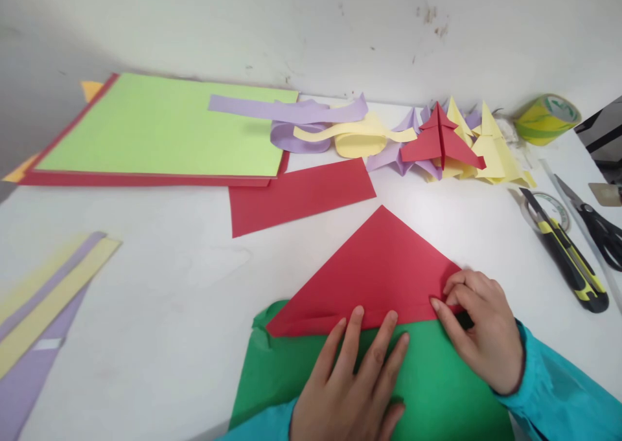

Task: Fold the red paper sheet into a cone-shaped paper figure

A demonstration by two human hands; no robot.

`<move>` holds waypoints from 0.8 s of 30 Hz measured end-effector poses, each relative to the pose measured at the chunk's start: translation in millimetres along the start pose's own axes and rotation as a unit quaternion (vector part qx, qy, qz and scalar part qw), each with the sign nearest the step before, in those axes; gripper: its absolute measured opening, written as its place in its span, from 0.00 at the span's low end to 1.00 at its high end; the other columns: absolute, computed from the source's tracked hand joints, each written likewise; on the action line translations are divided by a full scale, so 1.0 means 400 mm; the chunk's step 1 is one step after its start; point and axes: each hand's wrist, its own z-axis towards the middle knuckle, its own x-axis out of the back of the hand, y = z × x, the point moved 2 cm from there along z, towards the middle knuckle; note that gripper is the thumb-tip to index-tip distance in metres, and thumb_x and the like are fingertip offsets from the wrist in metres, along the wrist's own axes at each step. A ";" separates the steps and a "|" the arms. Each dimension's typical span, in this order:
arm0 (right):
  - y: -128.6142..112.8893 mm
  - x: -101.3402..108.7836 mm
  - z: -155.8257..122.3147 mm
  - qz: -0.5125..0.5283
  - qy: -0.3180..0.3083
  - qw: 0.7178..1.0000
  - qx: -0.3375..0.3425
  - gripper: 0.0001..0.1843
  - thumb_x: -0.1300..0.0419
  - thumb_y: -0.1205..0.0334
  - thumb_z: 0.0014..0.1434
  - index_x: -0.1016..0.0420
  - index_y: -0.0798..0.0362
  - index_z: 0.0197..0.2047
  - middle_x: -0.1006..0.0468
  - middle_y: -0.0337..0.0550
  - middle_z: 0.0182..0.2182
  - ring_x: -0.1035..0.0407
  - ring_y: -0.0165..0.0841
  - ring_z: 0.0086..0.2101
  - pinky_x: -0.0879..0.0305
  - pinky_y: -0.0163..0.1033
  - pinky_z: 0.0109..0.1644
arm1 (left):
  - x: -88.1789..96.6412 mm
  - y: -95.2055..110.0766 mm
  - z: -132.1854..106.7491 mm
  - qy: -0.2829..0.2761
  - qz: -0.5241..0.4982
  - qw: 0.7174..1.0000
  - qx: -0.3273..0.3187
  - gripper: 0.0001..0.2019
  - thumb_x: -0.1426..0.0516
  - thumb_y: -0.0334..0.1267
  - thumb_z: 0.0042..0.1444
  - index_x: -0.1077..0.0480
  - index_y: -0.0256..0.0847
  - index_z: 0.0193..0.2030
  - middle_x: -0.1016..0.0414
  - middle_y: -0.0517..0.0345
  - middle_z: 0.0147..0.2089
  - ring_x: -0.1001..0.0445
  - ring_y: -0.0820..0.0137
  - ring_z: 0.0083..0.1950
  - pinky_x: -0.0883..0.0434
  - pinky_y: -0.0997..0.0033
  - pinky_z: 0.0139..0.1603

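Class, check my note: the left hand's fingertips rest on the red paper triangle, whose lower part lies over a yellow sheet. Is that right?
Not quite: the head view shows a green sheet, not yellow, beneath the lower part of the red paper triangle, where the left hand's fingertips rest.

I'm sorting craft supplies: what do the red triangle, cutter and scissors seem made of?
Red triangle: matte paper, by its thin edges and lack of shine. Cutter: probably smooth plastic, by its moulded-looking yellow and black body. Scissors: greyish blades look metal; black handles, likely plastic.
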 end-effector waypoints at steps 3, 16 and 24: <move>0.003 0.002 -0.002 -0.036 0.006 0.999 -0.015 0.11 0.43 0.56 0.59 0.36 0.51 0.29 0.32 0.43 0.30 0.39 0.36 0.33 0.45 0.44 0.38 | -0.010 0.003 -0.002 0.023 0.002 1.000 -0.014 0.30 0.51 0.62 0.53 0.33 0.47 0.57 0.36 0.57 0.62 0.40 0.47 0.59 0.47 0.51 0.57; 0.011 0.018 0.002 0.051 0.013 0.999 -0.013 0.09 0.46 0.59 0.60 0.35 0.52 0.29 0.32 0.43 0.31 0.37 0.36 0.36 0.43 0.43 0.40 | -0.024 0.001 -0.009 0.034 0.015 0.999 -0.032 0.38 0.58 0.69 0.51 0.34 0.46 0.59 0.39 0.55 0.64 0.43 0.44 0.60 0.49 0.49 0.58; 0.027 0.028 -0.002 -0.033 -0.016 0.998 -0.048 0.15 0.42 0.53 0.57 0.32 0.52 0.23 0.32 0.43 0.34 0.39 0.37 0.37 0.47 0.45 0.42 | -0.013 0.004 -0.006 0.004 -0.002 1.000 -0.009 0.35 0.54 0.67 0.51 0.33 0.47 0.58 0.39 0.57 0.64 0.43 0.46 0.61 0.47 0.50 0.58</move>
